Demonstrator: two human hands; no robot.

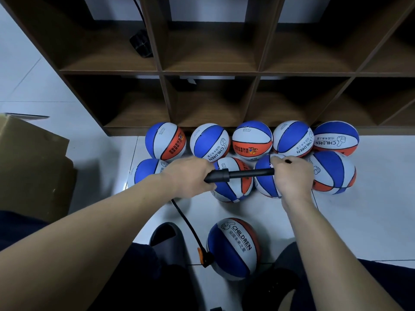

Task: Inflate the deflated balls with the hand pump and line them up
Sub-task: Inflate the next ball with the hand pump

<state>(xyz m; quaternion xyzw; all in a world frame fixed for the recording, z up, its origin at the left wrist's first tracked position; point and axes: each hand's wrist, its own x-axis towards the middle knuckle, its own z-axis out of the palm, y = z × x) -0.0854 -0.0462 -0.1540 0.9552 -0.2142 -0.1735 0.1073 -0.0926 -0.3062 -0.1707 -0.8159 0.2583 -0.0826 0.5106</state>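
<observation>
My left hand [190,176] grips the body of a black hand pump [235,175] held level above the floor. My right hand [292,176] grips the pump's handle at its right end. A black hose [184,221] runs from the pump down to an orange-tipped nozzle [205,258] at the left side of a blue, white and orange ball [233,248] between my feet. Several balls of the same colours stand in two rows by the shelf, such as one ball [251,140] in the back row and a front-row ball [233,187] under the pump.
A brown open shelf unit [213,72] stands behind the balls. A cardboard box [33,167] sits at the left on the white tiled floor. A dark slipper [168,239] is beside the near ball. A black device [140,42] lies in one shelf cell.
</observation>
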